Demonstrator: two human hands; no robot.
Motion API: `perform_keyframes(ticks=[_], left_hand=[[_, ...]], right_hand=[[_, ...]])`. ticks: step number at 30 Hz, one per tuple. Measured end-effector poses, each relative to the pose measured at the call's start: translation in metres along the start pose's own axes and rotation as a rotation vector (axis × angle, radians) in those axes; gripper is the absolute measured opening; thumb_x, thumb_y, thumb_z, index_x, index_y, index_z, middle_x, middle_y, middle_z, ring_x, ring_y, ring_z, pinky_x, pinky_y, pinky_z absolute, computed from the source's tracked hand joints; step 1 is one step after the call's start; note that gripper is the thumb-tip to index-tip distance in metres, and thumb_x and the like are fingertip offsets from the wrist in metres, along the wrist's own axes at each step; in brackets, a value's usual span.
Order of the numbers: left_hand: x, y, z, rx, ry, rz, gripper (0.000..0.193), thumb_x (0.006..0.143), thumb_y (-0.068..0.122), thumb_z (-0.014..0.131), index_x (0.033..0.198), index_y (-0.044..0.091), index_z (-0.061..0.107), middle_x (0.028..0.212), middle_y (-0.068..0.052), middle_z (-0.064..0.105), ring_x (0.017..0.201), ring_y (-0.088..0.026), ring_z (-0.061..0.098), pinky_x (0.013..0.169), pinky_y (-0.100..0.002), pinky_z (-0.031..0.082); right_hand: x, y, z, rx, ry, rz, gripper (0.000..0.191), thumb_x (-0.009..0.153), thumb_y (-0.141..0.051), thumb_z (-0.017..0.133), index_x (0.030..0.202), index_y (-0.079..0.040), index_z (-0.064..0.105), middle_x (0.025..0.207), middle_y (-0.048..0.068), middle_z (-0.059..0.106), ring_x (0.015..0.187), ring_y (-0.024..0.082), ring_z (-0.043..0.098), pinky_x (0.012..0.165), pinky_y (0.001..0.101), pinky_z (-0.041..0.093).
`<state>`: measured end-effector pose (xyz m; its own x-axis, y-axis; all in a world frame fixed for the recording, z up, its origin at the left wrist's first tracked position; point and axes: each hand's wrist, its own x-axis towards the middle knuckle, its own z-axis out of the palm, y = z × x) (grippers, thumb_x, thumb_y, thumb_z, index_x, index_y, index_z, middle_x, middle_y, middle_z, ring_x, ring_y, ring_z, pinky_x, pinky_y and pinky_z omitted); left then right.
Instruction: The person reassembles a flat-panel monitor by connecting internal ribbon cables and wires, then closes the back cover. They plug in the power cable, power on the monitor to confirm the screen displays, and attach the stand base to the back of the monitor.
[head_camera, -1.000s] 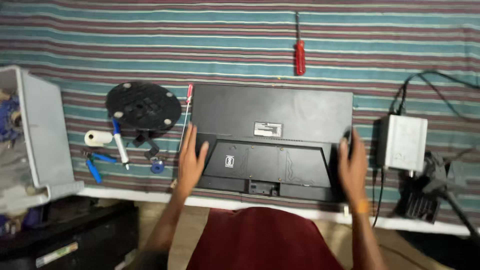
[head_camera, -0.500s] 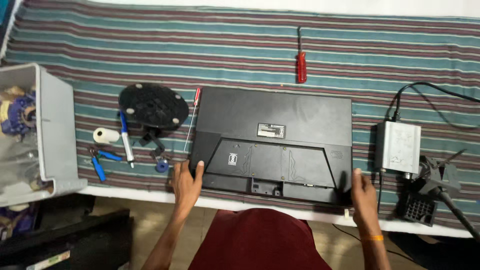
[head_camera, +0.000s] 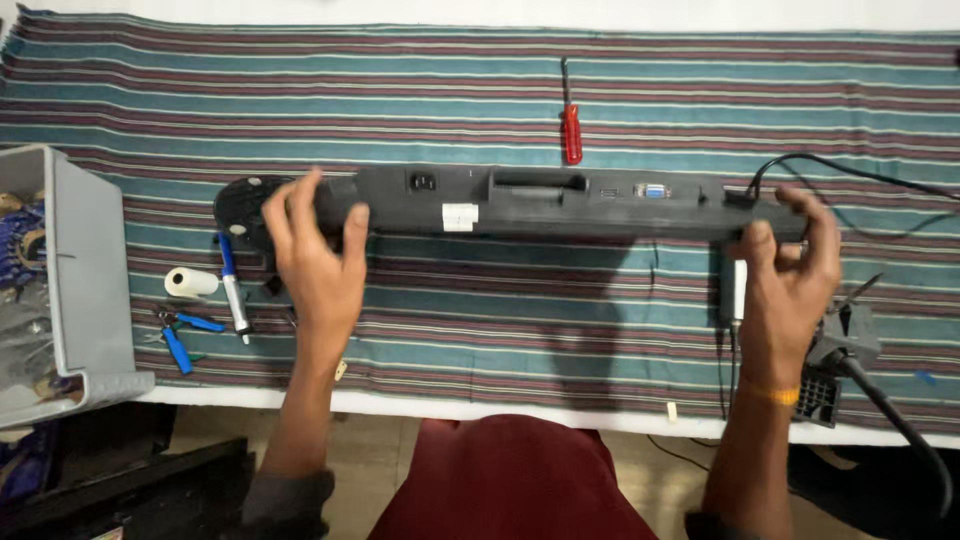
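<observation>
Two hands (head_camera: 312, 255) (head_camera: 790, 280) grip upended monitor (head_camera: 540, 200) — grey bin (head_camera: 85, 290) holds blue parts.

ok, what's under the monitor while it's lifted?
Under the monitor, held by left hand and right hand, only its shadow on the striped cloth shows. The round black base is partly hidden behind its left end.

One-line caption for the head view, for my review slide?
Both hands, left hand and right hand, hold a black monitor on edge above a striped cloth.

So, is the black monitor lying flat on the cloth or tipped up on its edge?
Tipped up. The monitor shows only its narrow port edge, with the left hand and right hand gripping its ends.
</observation>
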<state>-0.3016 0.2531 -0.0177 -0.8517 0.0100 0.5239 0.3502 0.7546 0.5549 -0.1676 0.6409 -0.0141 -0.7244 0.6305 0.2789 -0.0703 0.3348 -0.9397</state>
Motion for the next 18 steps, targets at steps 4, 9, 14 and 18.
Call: perform_keyframes(ticks=[4,9,14,18], left_hand=[[0.031,0.024,0.028,0.420,0.182,0.362,0.063,0.103,0.058,0.041,0.136,0.010,0.065,0.142,-0.019,0.051,0.130,-0.040,0.044,0.110,-0.058,0.026],[0.066,0.029,0.085,0.215,0.056,0.575,0.076,0.105,0.076,0.039,0.125,0.010,0.069,0.117,-0.008,0.062,0.120,-0.028,0.054,0.117,-0.058,0.023],[0.058,0.013,0.092,0.207,0.064,0.563,0.075,0.107,0.079,0.042,0.114,0.011,0.072,0.108,-0.005,0.062,0.114,-0.025,0.054,0.117,-0.054,0.024],[0.052,0.012,0.083,0.221,0.078,0.558,0.073,0.106,0.078,0.041,0.113,0.012,0.071,0.109,-0.004,0.062,0.115,-0.025,0.054,0.118,-0.054,0.023]], right_hand=[[0.035,-0.010,0.006,-0.001,0.014,-0.140,0.033,0.108,-0.019,0.071,0.129,0.003,0.058,0.117,-0.005,0.050,0.080,0.002,0.058,0.065,0.0186,0.046],[0.082,0.040,0.007,0.154,-0.086,-0.125,0.038,0.113,-0.031,0.061,0.133,0.001,0.058,0.097,-0.001,0.059,0.077,0.005,0.063,0.065,0.0195,0.049],[0.145,0.151,-0.078,-0.324,0.080,-0.027,0.041,0.102,-0.042,0.070,0.115,-0.003,0.069,0.093,0.013,0.069,0.081,0.026,0.068,0.070,0.0374,0.052],[0.159,0.242,-0.063,-1.064,-0.239,0.245,0.050,0.086,-0.054,0.078,0.096,-0.005,0.079,0.094,0.026,0.071,0.088,0.045,0.068,0.078,0.0532,0.053]])
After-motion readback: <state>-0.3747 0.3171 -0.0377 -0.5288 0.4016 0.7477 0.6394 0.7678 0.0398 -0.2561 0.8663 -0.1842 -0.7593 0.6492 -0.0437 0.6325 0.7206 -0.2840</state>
